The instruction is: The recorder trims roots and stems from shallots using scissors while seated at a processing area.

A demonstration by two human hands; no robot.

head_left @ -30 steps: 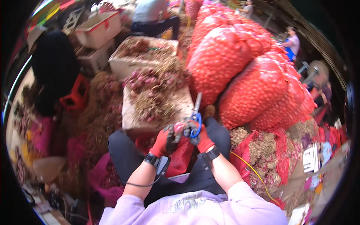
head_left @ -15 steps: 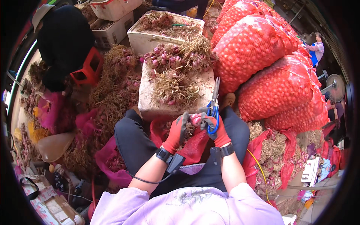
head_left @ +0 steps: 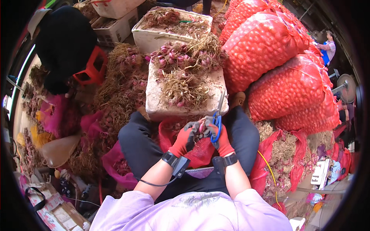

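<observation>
My left hand (head_left: 185, 138), in a red and grey glove, is closed on a few pinkish shallots (head_left: 201, 127) above my lap. The gloved right hand (head_left: 219, 139) grips blue-handled scissors (head_left: 217, 125), their blades pointing up and away. Its fingertips meet the shallots too, and the fingers partly hide them. Under both hands a red mesh bag (head_left: 202, 151) lies between my knees. Just beyond stands a white foam box (head_left: 154, 98), bearing a bunch of shallots with dry stalks (head_left: 184, 88) and a larger heap of shallots (head_left: 175, 57) behind it.
Full red mesh sacks (head_left: 285, 86) are stacked at the right. Loose shallots and dry stalks (head_left: 123, 82) cover the ground at left, near a red plastic stool (head_left: 92, 66) and a person in black (head_left: 67, 42). A yellow cord (head_left: 269, 165) runs past my right knee.
Both hands have drawn slightly nearer to my body with the shallots. The scissors have come down a little. The shallots between the fingers have turned, and the view has shifted slightly.
</observation>
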